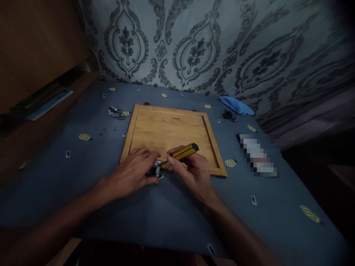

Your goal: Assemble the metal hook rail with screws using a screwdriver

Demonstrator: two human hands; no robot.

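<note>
A framed wooden panel (169, 127) lies on the blue patterned cover. At its near edge sits a metal cabinet hinge (158, 169). My left hand (137, 168) rests over that edge, its thumb and fingers closed around the hinge; part of the hinge is hidden by them. My right hand (191, 173) grips a yellow-and-black screwdriver (183, 152), tilted with its handle up to the right. The screwdriver's thin shaft points down at the hinge; whether its tip sits in a screw is too small to tell.
Left of the panel lies another metal hinge (116, 113), with several small screws (104, 129) nearer me. A blue cloth (237, 105) and a small dark object (229, 115) are at the back right. A blurred-out flat item (257, 155) lies right. Patterned wall (161, 48) stands behind.
</note>
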